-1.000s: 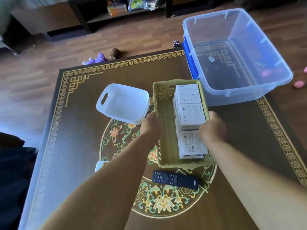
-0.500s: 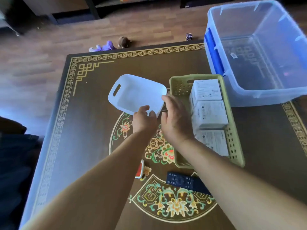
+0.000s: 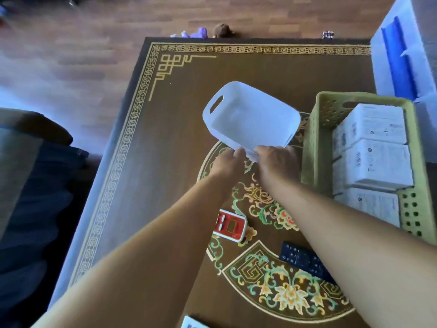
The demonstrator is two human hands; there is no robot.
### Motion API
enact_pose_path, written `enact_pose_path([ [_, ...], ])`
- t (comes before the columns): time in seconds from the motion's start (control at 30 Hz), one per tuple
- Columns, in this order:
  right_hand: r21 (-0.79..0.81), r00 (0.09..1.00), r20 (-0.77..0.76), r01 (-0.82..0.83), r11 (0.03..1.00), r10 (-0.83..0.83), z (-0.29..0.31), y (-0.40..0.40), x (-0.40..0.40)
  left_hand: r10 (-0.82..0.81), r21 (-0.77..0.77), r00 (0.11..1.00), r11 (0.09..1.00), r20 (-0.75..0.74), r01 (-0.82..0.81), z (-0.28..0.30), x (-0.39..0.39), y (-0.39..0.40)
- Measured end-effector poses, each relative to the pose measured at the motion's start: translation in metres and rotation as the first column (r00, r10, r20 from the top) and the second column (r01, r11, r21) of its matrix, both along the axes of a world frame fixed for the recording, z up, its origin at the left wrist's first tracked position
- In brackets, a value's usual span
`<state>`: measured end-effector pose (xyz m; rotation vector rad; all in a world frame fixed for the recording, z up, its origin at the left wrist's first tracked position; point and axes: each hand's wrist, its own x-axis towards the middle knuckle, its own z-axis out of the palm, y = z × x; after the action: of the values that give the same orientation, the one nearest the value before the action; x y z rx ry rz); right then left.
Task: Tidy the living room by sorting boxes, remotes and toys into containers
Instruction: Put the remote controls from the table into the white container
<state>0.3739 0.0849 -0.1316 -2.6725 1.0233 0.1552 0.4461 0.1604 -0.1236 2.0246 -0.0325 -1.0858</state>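
Gripping the near rim of the white bin (image 3: pixel 250 117), both hands now: left hand (image 3: pixel 228 162) and right hand (image 3: pixel 276 162) side by side, fingers curled on the edge. A second ago they were on the two sides of the green basket (image 3: pixel 316 143); half a second ago they had just reached the bin. So boxes look done and the bin is next in play, probably for the remotes. Bin sits mid-table, just left of the basket, near edge looks slightly raised, can't confirm it's off the surface. Bin: translucent white plastic, smooth walls, rounded corners, slot handle at the far-left end, nothing visible inside. Basket: olive-green rigid plastic, perforated walls, rectangular, holds three white boxes (image 3: pixel 376 159) in a row, matte card with small print. Clear tub (image 3: pixel 402 58) with a blue latch at far right, mostly out of frame. Still loose on the table (image 3: pixel 165 138): red-and-white device (image 3: pixel 228 224) near the left forearm, probably a remote or toy, and a black remote (image 3: pixel 302 259) partly under the right forearm. White object clipped at the near edge, can't identify. Table is dark brown with gold fret border and a floral medallion, smooth and flat. Purple toy (image 3: pixel 196 33) and a brown one lie on the wood floor beyond the far edge, not yet collected.
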Motion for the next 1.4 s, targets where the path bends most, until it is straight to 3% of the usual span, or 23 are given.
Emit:
enact_pose_path([
  [0.1,0.075,0.983,0.179,0.022,0.997,-0.035,0.013,0.023,0.001,0.11,-0.106,0.988,0.987,-0.105,-0.121,0.002,0.007,0.017],
  [0.23,0.246,0.956,0.292,-0.045,0.968,-0.03,0.033,0.066,0.003,0.366,-0.173,0.926,0.91,-0.093,-0.377,0.008,0.017,0.044],
  [0.33,0.388,0.943,0.33,-0.09,0.917,-0.048,0.029,0.093,0.009,0.47,-0.201,0.882,0.866,0.021,-0.457,0.011,0.023,0.074],
  [0.43,0.393,0.91,0.41,-0.125,0.911,-0.053,0.018,0.12,0.006,0.495,-0.225,0.858,0.859,0.133,-0.46,0.013,0.03,0.115],
  [0.5,0.37,0.923,0.378,-0.08,0.926,-0.071,0.007,0.129,-0.003,0.481,-0.18,0.855,0.874,0.194,-0.451,0.014,0.036,0.142],
  [0.63,0.312,0.998,-0.054,-0.015,0.95,0.033,-0.022,0.137,-0.023,0.434,-0.174,0.866,0.899,0.249,-0.401,0.017,0.035,0.185],
  [0.73,0.258,0.979,-0.196,0.004,0.966,0.049,-0.032,0.148,-0.029,0.392,-0.142,0.883,0.919,0.257,-0.367,0.015,0.028,0.21],
  [0.87,0.157,0.974,-0.226,0.013,0.988,0.023,-0.028,0.158,-0.029,0.366,-0.121,0.891,0.931,0.268,-0.345,0.02,0.014,0.235],
  [0.97,0.157,0.969,-0.219,0.154,0.976,-0.117,-0.014,0.17,-0.026,0.36,-0.13,0.887,0.933,0.289,-0.336,0.03,0.004,0.251],
  [1.1,0.249,0.948,0.013,0.305,0.919,-0.318,0.015,0.194,-0.022,0.29,-0.086,0.916,0.957,0.276,-0.277,0.041,-0.009,0.266],
  [1.2,0.362,0.945,0.145,0.224,0.905,-0.293,0.035,0.216,-0.02,0.209,-0.074,0.95,0.978,0.232,-0.197,0.048,-0.024,0.268],
  [1.4,0.392,0.946,0.074,0.264,0.881,-0.316,0.041,0.234,-0.031,0.027,-0.113,0.989,0.994,0.148,-0.011,0.054,-0.059,0.261],
])
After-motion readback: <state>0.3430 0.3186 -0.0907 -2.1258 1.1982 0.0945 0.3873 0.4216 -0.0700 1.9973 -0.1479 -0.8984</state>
